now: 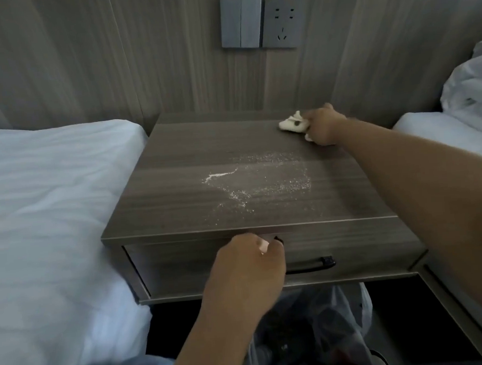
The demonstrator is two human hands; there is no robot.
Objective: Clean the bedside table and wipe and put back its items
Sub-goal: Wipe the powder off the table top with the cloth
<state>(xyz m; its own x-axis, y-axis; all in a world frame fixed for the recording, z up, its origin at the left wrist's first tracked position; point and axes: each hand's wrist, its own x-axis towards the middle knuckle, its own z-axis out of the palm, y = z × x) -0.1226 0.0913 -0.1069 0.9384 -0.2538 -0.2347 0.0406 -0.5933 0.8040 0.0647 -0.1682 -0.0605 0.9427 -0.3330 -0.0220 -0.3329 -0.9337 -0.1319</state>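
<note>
The right hand [323,126] is clamped on a crumpled white cloth [292,124], fingers bunched round it and pressing it flat to the far right corner of the desk [179,209]. From there, I'd say, one sweep toward the front edge would gather everything. What it has to gather lies well apart from the cloth: a scatter of white powder [251,178] across the middle of the top, thickest in a streak at its left.

The left hand [248,267] hangs in front of the drawer [367,247], just under the desk's front lip, fingers curled round a small pale scrap [263,246]; what it is, I cannot tell. It looks placed to catch what is swept off, with the bin bag [315,328] open directly below.

No other items stand on the desk, so wiping the top seems the step in hand. A bed [50,210] lies tight against the left side, so a careless sweep that way could send powder onto the sheet.
</note>
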